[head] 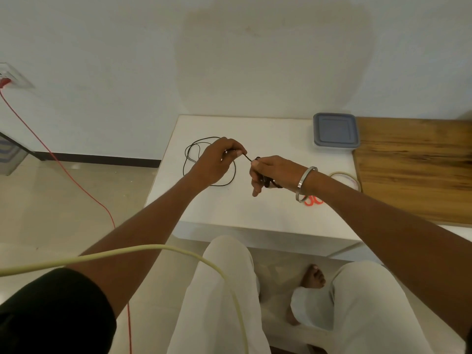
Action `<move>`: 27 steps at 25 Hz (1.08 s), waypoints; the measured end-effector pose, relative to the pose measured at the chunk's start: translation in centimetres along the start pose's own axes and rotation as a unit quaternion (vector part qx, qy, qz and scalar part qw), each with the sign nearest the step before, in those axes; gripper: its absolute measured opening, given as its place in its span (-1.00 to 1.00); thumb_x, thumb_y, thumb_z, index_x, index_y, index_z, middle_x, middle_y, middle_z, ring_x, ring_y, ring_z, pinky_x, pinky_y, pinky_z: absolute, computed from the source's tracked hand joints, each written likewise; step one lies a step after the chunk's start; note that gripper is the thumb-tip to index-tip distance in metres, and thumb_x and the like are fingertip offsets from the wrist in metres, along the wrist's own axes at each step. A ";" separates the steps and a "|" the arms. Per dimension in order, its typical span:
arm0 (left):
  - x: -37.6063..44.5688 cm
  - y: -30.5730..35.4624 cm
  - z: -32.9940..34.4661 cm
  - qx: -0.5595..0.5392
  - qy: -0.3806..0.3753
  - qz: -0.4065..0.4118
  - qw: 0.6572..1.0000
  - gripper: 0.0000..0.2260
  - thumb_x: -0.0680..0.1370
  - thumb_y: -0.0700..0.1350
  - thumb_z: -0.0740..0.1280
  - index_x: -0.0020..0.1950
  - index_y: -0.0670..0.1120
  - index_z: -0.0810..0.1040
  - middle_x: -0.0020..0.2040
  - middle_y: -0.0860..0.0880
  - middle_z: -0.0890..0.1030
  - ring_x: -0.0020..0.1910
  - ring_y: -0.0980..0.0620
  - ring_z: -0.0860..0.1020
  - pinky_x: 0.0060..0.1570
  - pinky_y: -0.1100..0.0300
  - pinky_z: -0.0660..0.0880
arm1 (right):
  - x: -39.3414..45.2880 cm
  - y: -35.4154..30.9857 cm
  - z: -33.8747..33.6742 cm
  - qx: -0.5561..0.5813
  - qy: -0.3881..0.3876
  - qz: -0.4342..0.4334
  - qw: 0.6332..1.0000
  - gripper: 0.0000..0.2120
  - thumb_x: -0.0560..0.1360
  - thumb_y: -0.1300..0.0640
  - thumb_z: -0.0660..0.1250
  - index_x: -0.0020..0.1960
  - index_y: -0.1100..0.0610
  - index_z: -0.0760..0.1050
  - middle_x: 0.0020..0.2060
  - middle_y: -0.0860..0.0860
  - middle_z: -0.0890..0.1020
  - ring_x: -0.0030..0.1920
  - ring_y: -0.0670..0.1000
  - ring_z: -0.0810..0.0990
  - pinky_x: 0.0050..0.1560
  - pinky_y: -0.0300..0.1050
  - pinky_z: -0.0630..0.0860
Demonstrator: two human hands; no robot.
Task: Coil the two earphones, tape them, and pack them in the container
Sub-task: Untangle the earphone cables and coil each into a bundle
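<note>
Earphone cord (249,157) runs taut between my two hands above the white table (255,210). My right hand (270,175) grips the wound bundle; my left hand (219,159) pinches the free strand. I'd judge even tension and same-sized loops matter most, feeding slack gradually. Beyond lie the loose cable loops (194,149), then the tape roll (344,178) and lidded container (335,132).

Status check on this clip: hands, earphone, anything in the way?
Left hand pinches the earphone cable; right hand grips the wound part. Loose cable loops on the white table. Container lidded, tape roll untouched. Nothing in the way.
</note>
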State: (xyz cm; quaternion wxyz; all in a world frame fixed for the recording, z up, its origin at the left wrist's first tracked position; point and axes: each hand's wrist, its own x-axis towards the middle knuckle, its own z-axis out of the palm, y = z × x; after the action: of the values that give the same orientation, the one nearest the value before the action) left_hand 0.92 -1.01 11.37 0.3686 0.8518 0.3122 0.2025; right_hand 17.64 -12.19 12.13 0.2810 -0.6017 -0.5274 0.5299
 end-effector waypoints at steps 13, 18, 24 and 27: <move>-1.4 0.5 3.2 -0.152 -0.062 -0.147 0.975 -0.74 0.62 -0.27 0.12 -0.26 -0.15 0.42 -0.39 -0.06 0.44 -0.37 -0.02 0.41 -0.30 0.20 0.42 | -0.1 -4.2 1.0 0.475 0.003 -0.075 0.877 -0.64 0.64 -0.02 0.02 -0.16 0.17 0.41 -0.32 0.13 0.50 -0.15 0.16 0.61 0.22 0.36 0.40; -2.5 1.2 4.0 -0.104 -0.118 -0.080 0.984 -0.69 0.66 -0.03 0.16 -0.22 0.18 0.56 -0.36 0.01 0.48 -0.37 0.07 0.46 -0.23 0.21 0.47 | 1.2 -4.4 0.7 0.459 0.125 -0.080 0.876 -0.62 0.64 -0.04 0.00 -0.20 0.11 0.43 -0.30 0.07 0.57 -0.05 0.14 0.65 0.23 0.29 0.40; -2.8 1.1 4.3 -0.094 -0.159 -0.073 0.980 -0.74 0.66 0.01 0.13 0.14 0.04 0.61 -0.36 0.06 0.47 -0.37 0.06 0.45 -0.18 0.17 0.47 | 1.4 -2.7 0.5 0.188 0.283 -0.116 0.934 -0.64 0.65 0.01 -0.03 -0.18 0.09 0.43 -0.27 0.05 0.66 -0.16 -0.06 0.67 -0.08 -0.12 0.46; -2.9 1.2 4.0 -0.075 -0.170 -0.077 0.980 -0.74 0.66 0.01 0.14 0.13 0.05 0.62 -0.36 0.10 0.50 -0.39 0.10 0.46 -0.18 0.20 0.45 | 1.8 -2.0 0.4 0.072 0.327 -0.117 0.935 -0.63 0.65 0.06 -0.03 -0.12 0.17 0.47 -0.24 0.06 0.68 -0.15 -0.07 0.63 -0.09 -0.17 0.48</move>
State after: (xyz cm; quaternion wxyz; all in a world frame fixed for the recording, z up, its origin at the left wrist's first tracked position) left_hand 1.64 -5.63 9.33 0.4940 0.8169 0.2936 0.0486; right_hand 16.37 -10.04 13.18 0.5405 -0.6542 -0.4330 0.3040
